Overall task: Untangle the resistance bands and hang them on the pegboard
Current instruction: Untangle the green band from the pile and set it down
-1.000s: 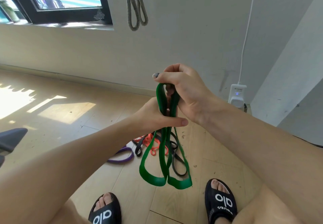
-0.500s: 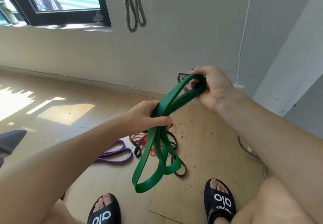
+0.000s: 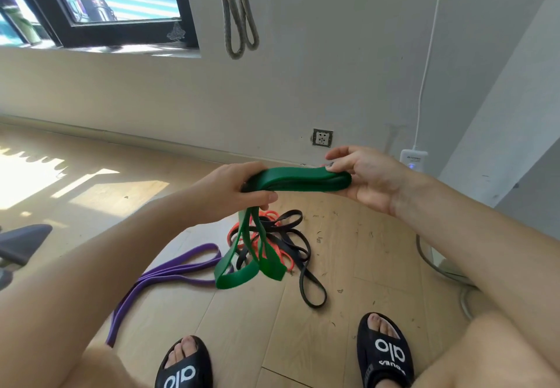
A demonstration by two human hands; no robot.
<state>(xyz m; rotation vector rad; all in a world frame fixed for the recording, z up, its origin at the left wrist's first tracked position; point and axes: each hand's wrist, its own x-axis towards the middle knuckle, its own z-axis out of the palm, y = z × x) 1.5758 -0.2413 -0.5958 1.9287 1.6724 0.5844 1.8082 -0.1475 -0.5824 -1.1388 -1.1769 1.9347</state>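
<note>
A wide green resistance band (image 3: 298,180) is stretched level between my two hands above the floor. My left hand (image 3: 233,192) grips its bunched middle, and the band's loops dangle below that hand. My right hand (image 3: 368,175) pinches the band's other end, thumb on top. Under the loops lies a tangle of black bands (image 3: 295,245) and an orange band (image 3: 272,250) on the wooden floor. A purple band (image 3: 169,275) stretches away to the left of the tangle. A grey band (image 3: 239,12) hangs on the wall high up; its hook is out of view.
My two feet in black sandals (image 3: 385,354) stand close to the tangle. A wall socket (image 3: 322,137) and a white plug-in device (image 3: 413,160) with a cable sit low on the wall. A window is at the upper left, a dark object (image 3: 21,242) at the left edge.
My right hand has pulled the green band's end from above the left hand out to the right and lower, so the band now lies level between the hands.
</note>
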